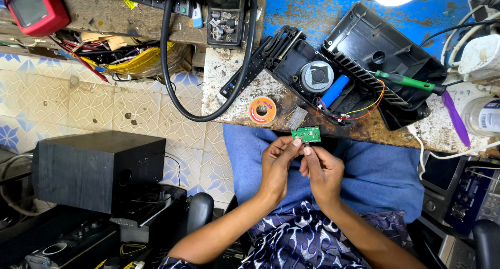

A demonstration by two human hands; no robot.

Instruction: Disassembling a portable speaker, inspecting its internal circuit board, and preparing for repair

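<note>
My left hand [277,164] and right hand [321,170] are both pinched shut on a small green circuit board [306,134], thumbs and forefingers closed on its lower edge, holding it up over my lap just below the bench's front edge. Thin red and yellow wires [364,108] run across the bench above it; I cannot tell whether they join the board.

Just above the board lies an orange solder spool [262,110], round with a dark hub. Beyond it sits an opened black plastic housing [333,76] with a blue cylindrical cell [334,90] and a round grey speaker magnet [316,76] inside. A green-handled screwdriver [409,82] rests across the housing's right half. At the far right stands a clear bottle with a white label [484,117].

The bench edge [239,118] is close; below it my lap is open room. A black speaker box [96,167] stands on the tiled floor to my left, well apart.
</note>
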